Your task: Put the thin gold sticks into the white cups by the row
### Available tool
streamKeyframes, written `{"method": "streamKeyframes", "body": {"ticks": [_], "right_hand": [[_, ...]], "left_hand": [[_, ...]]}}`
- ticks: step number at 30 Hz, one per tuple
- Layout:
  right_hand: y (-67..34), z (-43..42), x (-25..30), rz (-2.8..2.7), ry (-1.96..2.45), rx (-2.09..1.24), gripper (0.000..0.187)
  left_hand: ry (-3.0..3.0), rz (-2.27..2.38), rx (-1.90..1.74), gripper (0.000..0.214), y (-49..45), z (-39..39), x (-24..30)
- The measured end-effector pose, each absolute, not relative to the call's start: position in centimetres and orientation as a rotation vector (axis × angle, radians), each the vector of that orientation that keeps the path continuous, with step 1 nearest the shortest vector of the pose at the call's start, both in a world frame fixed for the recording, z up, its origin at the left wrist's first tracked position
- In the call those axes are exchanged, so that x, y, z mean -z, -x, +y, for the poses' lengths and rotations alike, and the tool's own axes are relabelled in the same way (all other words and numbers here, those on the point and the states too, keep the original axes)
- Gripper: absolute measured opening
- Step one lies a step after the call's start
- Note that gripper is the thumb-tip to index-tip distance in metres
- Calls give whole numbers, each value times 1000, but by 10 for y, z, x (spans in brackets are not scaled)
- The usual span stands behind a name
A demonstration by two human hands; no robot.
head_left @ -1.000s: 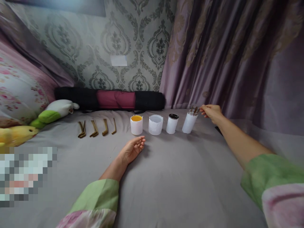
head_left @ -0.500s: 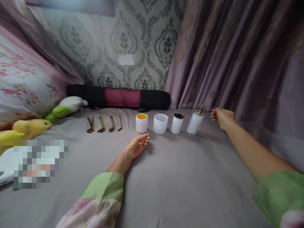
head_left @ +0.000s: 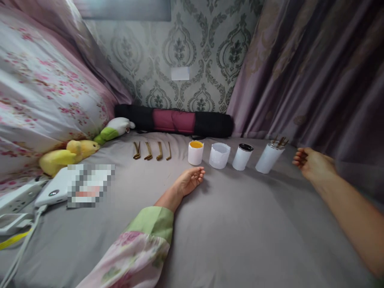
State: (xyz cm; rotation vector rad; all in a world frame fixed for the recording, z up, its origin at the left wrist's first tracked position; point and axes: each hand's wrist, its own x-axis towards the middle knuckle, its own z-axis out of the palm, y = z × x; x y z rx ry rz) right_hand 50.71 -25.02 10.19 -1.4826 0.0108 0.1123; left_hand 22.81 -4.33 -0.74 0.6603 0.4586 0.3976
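Note:
My left hand rests on the grey sheet with loosely curled fingers, nothing seen in them. Just beyond its fingertips is a white container with a yellow inside. To the right of that stand a translucent white tub and a white-wrapped can with a dark inside. Farthest right is a taller white can, from which thin brown sticks poke out. My right hand is beside this can, apart from it, fingers half bent and no object visible. Brass-coloured bent pieces lie in small groups at left.
A black and maroon roll lies along the patterned wall. Plush toys sit at left. Nearer are a white device with a cable, a power strip and a blurred-out item. Purple curtains hang at right.
The view has turned left, so everything appears further right and more shows at the left edge. Both hands keep about the same places beside the containers.

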Motion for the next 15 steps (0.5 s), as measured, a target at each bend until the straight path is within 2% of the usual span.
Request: {"method": "streamKeyframes", "body": {"ticks": [15], "right_hand": [[-455, -227, -67, -116, 1317, -384, 21]], "left_hand": [[-642, 458, -405, 5, -229, -43, 7]]}}
